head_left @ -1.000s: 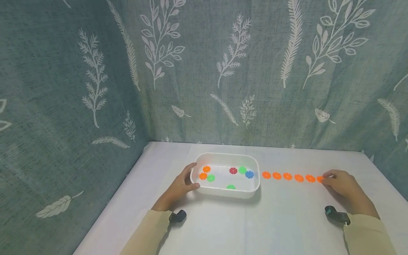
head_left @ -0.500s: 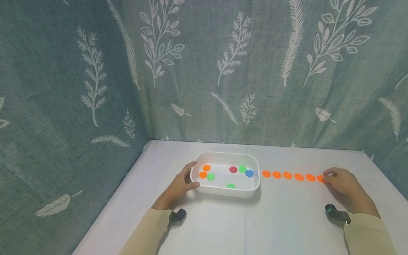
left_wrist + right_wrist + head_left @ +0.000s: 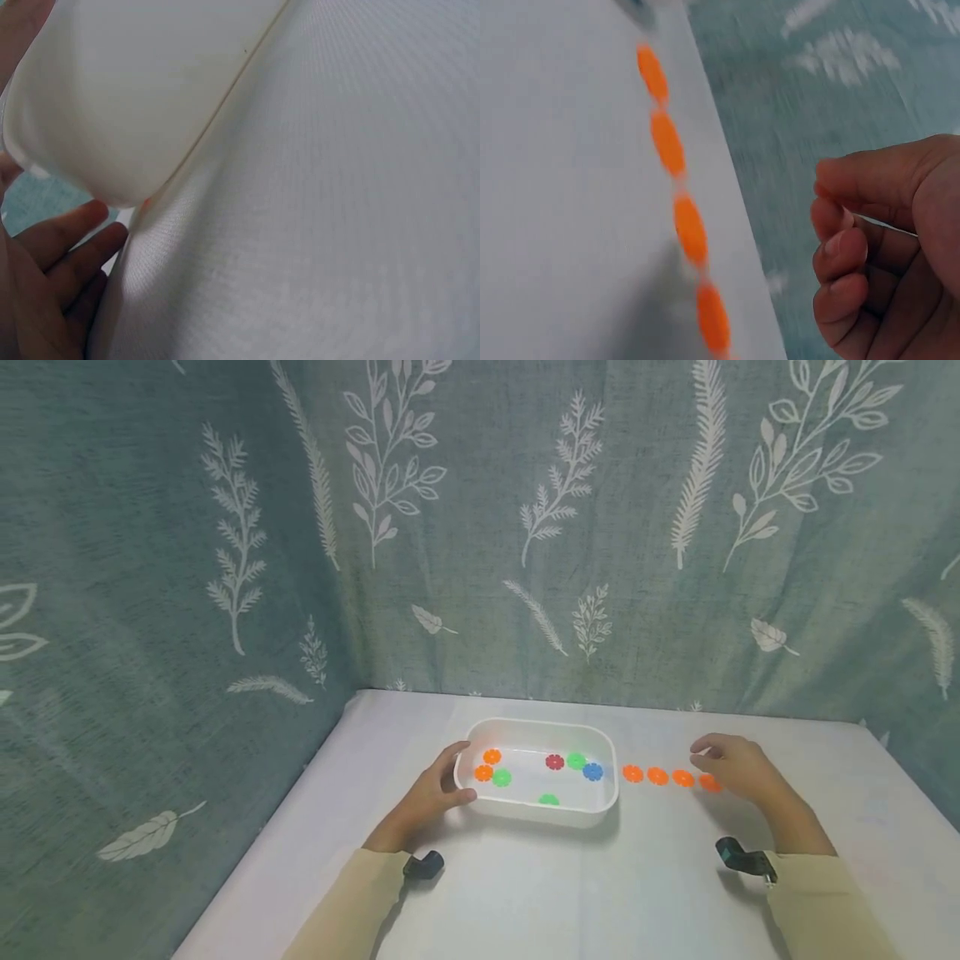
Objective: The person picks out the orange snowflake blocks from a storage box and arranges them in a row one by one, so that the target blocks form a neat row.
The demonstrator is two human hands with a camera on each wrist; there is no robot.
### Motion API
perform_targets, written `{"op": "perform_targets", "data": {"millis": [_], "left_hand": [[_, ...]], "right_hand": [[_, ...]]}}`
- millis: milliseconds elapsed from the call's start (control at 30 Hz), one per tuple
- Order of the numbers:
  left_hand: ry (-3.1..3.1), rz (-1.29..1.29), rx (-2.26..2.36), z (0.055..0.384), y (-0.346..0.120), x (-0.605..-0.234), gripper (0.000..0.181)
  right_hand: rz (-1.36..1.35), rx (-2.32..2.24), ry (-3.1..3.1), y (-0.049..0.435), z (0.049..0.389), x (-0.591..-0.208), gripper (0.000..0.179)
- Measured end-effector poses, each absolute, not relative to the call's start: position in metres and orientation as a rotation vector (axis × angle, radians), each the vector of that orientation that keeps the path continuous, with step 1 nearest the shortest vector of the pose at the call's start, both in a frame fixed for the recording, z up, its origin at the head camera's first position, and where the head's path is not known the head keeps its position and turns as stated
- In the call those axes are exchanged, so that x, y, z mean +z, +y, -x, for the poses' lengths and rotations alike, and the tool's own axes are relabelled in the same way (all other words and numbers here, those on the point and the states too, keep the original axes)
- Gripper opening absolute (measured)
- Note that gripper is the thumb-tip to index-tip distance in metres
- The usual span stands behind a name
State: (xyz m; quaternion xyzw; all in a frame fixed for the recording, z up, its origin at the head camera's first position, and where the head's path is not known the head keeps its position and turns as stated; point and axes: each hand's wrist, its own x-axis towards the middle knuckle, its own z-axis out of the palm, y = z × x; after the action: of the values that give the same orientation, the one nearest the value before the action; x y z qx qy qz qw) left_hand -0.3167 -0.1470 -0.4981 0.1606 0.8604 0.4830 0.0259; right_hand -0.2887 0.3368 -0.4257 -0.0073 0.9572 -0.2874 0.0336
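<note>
At its left end, a white plastic tub (image 3: 525, 812) is held by my left hand (image 3: 427, 795), thumb at the near rim and fingers round the far corner. Small notched flower-shaped discs lie inside: two orange ones (image 3: 484, 772), several green ones (image 3: 502, 777), a red one (image 3: 555, 762) and a blue one (image 3: 592, 772). A straight row of orange discs (image 3: 657, 776) runs rightward from the tub. Above its right part hovers my right hand (image 3: 742, 770), fingers loosely curled and holding nothing; it hides the row's right end. In the right wrist view the discs (image 3: 691, 229) lie beside that hand.
White cloth covers the table (image 3: 525, 893). A green-grey curtain (image 3: 465, 527) with white leaf prints hangs behind it and along the left side. Dark wrist cameras (image 3: 425, 865) stick out at both sleeves.
My right hand has let go of the orange disc at the row's right end and moved left, lifting above the row. My left hand keeps its hold on the tub.
</note>
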Motion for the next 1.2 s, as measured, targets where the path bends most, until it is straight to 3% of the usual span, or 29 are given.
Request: {"op": "perform_targets", "data": {"millis": [467,867,1200], "left_hand": [[2.652,-0.497,1.473,0.313,-0.144,-0.499,0.09],[2.629,-0.496,1.5,0.315,-0.147,-0.498,0.088],[2.597,-0.616,1.544,0.32,-0.153,-0.498,0.083]], "right_hand": [[0.32,-1.036,2.935,0.218,0.317,-0.4,0.029],[0.604,-1.023,2.835,0.123,0.329,-0.421,0.016],[0.815,-0.827,2.758,0.078,0.33,-0.436,0.033]]}}
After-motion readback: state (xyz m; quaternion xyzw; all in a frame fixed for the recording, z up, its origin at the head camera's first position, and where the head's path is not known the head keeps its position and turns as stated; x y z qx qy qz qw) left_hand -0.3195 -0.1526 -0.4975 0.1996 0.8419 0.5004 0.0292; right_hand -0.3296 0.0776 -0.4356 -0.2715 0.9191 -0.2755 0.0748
